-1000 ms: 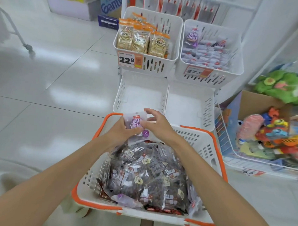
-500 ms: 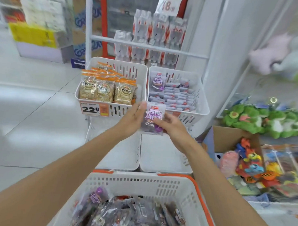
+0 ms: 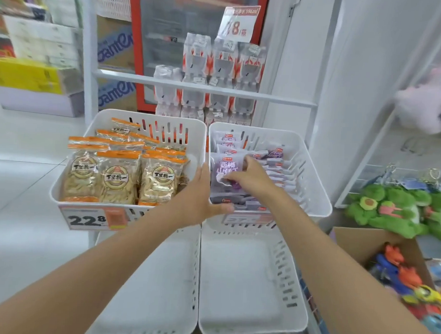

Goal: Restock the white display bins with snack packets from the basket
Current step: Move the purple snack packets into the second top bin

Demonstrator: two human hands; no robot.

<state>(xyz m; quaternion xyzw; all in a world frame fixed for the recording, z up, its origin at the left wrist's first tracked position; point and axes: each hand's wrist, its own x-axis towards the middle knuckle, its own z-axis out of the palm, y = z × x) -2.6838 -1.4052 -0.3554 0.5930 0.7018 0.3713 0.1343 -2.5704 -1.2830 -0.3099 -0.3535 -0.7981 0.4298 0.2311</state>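
Note:
In the head view a purple snack packet [image 3: 224,170] stands at the front left of the upper right white bin [image 3: 313,187], among several similar purple and white packets. My right hand [image 3: 251,179] reaches into that bin and pinches the packet with curled fingers. Just to its left, my left hand [image 3: 201,198] lies with straight fingers against the rim between the two upper bins, its thumb along the right bin's front edge. The upper left white bin [image 3: 57,186] holds orange-topped seed packets [image 3: 116,178]. The basket is out of view.
Below the upper bins sit two lower white bins, one on the left [image 3: 193,266] and one on the right [image 3: 286,269], with nothing in them. A cardboard box [image 3: 349,236] of toys and green plush toys [image 3: 388,210] are at the right. Wrapped bottle packs [image 3: 218,66] stand behind.
Both hands lifted the purple packet out of the basket and carried it forward to the upper right bin. My left hand let go of it and moved to the bin rim.

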